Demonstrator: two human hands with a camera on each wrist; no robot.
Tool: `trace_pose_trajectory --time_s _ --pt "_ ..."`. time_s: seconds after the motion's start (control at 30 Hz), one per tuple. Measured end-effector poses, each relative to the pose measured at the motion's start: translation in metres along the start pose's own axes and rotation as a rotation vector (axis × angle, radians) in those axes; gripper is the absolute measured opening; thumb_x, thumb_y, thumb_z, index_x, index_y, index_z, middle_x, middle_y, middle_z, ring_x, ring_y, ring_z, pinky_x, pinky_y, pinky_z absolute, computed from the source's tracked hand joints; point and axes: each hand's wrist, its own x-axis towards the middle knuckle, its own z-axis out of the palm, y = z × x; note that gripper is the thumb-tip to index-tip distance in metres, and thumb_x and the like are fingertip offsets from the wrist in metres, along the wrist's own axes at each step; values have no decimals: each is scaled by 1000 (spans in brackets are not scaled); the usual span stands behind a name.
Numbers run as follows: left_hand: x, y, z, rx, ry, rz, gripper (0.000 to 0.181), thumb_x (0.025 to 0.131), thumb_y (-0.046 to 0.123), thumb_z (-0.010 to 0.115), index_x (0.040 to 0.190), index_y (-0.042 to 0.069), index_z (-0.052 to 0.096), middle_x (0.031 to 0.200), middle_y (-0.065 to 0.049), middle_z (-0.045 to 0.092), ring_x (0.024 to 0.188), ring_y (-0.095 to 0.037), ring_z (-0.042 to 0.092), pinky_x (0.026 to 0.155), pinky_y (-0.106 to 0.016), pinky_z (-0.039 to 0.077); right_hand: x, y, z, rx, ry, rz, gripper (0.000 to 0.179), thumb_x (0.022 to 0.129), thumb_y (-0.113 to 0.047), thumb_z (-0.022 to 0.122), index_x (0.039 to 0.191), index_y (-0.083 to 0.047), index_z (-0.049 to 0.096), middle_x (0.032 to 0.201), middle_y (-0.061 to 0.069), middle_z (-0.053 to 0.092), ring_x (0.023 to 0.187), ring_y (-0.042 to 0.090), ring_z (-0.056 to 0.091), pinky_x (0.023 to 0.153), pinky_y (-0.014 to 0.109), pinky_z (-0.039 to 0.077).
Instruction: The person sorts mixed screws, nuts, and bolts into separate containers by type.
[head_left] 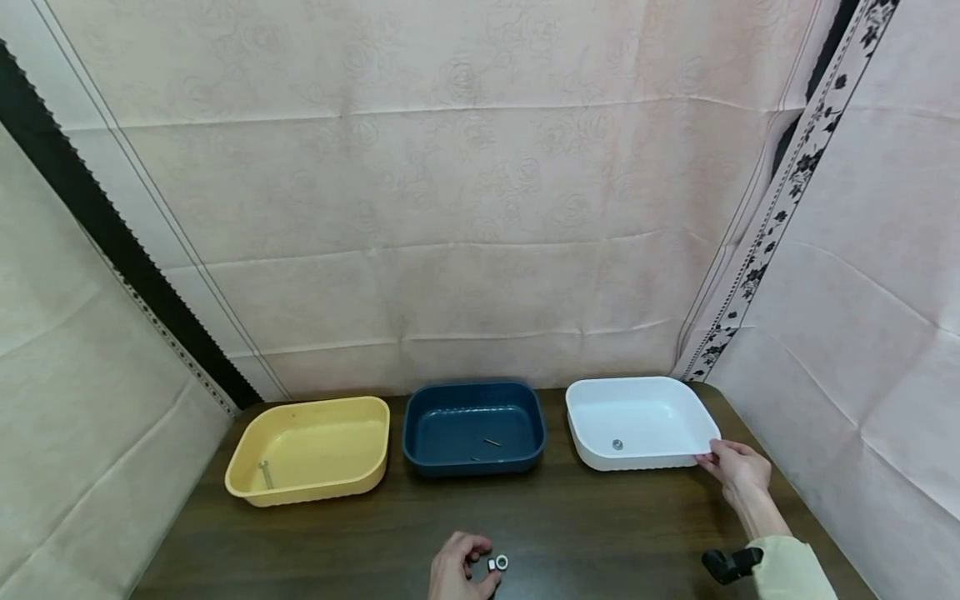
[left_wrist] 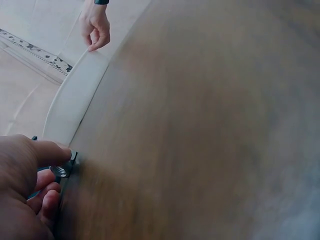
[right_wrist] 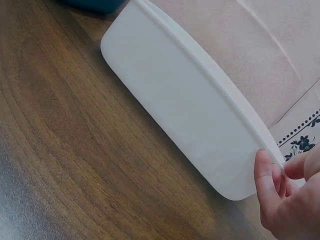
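Note:
My left hand (head_left: pixel 459 570) is low in the middle of the head view, pinching small metal nuts (head_left: pixel 502 562) between thumb and fingers. Up close in the left wrist view, a threaded nut (left_wrist: pixel 61 170) shows between the thumb and the curled fingers; part of it is hidden by the thumb. At the right, my right hand (head_left: pixel 738 467) grips the near right corner of the white tray (head_left: pixel 645 462), thumb and fingers on its rim. One nut (head_left: pixel 617 444) lies inside that tray. The right wrist view shows the fingers (right_wrist: pixel 267 182) against the tray's outer wall.
A dark blue tray (head_left: pixel 472 468) with small thin metal pieces (head_left: pixel 492 442) stands in the middle. On the left is a yellow tray (head_left: pixel 315 493) holding a bolt (head_left: pixel 266 474). Cloth walls (head_left: pixel 450 208) enclose the brown table (head_left: pixel 337 542) at the back and sides.

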Motion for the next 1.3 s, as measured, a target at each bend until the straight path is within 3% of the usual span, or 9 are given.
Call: trace_pose_trajectory --time_s 0.57,1.0,1.3 --pt "-1 -2 0 68 -9 138 21 70 8 88 82 13 72 77 17 54 72 0 44 56 -20 43 -1 1 -1 -6 -10 -11 25 99 -2 56 120 8 49 78 6 56 61 10 66 68 27 59" --pt "0 0 -2 30 -28 70 19 71 7 87 81 13 71 76 17 54 69 -1 46 55 -21 42 -1 1 0 -20 0 -15 26 99 -2 56 122 10 49 80 7 56 62 11 66 69 28 59" --pt "8 10 -5 41 48 102 24 68 3 89 81 12 70 76 13 54 67 -3 48 55 -21 44 -1 1 0 -27 10 -20 27 99 -3 56 122 10 49 81 7 55 61 10 66 68 27 59"
